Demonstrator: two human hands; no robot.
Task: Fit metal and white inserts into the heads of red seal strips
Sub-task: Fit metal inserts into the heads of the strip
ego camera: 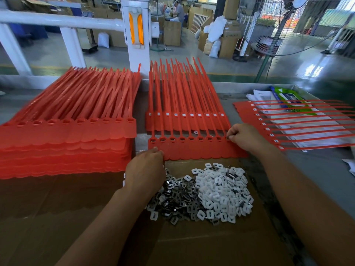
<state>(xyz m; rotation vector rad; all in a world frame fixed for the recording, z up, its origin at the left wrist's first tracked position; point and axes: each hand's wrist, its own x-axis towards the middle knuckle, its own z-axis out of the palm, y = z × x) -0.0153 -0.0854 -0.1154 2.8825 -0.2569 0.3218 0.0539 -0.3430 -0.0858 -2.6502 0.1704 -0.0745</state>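
A joined sheet of red seal strips (194, 149) lies in front of me, and most of its heads show dark metal inserts. My right hand (244, 136) pinches something small at the rightmost head of that sheet. My left hand (147, 170) has curled fingers at the sheet's lower left edge, above the insert piles; what it holds is hidden. A pile of dark metal inserts (176, 200) and a pile of white inserts (224, 191) lie on the brown cardboard (76, 217).
A tall stack of red strip sheets (67, 135) with unfilled heads stands at left. Behind the working sheet lies a sheet with white inserts (184, 120). Another fitted sheet (292, 125) lies at right on papers. A white railing post (137, 35) rises behind.
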